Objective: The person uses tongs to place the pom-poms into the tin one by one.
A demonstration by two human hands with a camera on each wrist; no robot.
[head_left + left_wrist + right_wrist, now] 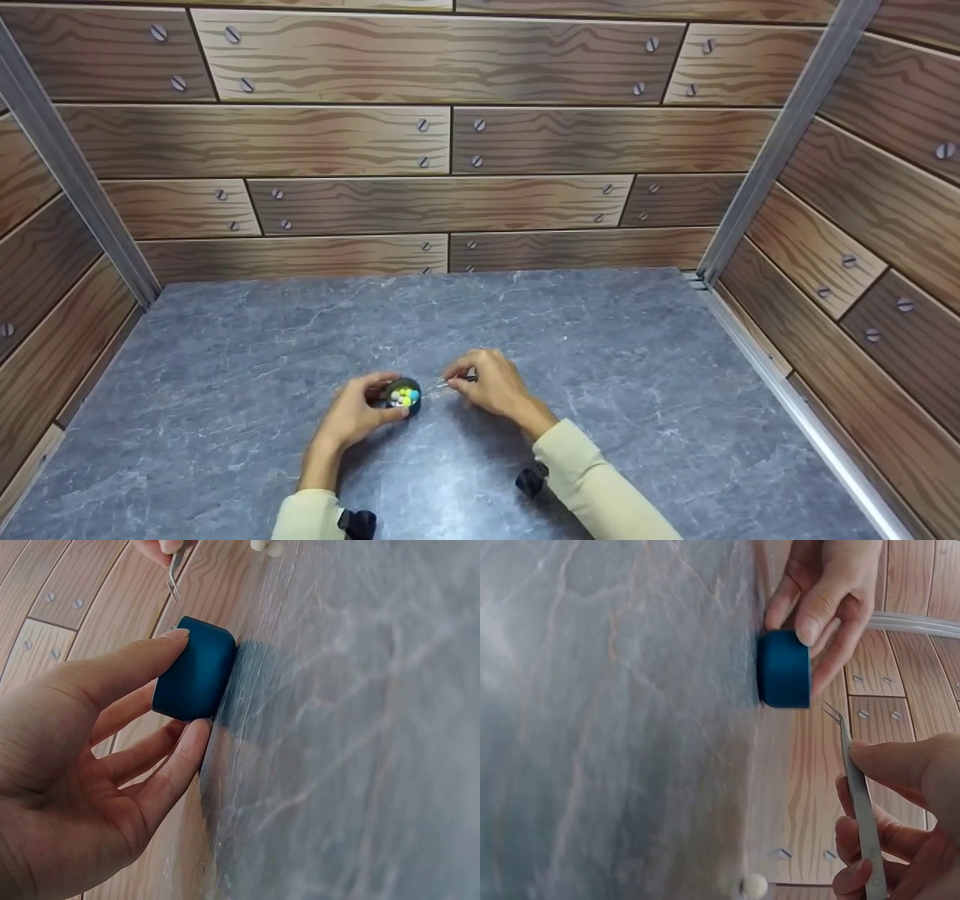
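Observation:
My left hand [349, 411] holds a small round blue cup [195, 671] between thumb and fingers, its base on the grey tabletop. Small yellow, blue and whitish balls [405, 397] lie inside the cup, visible from above in the head view. To the right of the cup, my right hand [491, 381] grips bent-tip metal tweezers [862, 810] between thumb and fingers. The tweezers' tips point toward the cup's rim, slightly apart from each other and from the cup; nothing shows between them. Both wrist views hide the cup's inside.
A grey marbled tabletop [247, 360] lies under both hands. Wood-patterned walls [450, 142] with metal corner posts [780, 165] enclose its back and sides. A pale ball [755, 886] shows at the bottom of the right wrist view.

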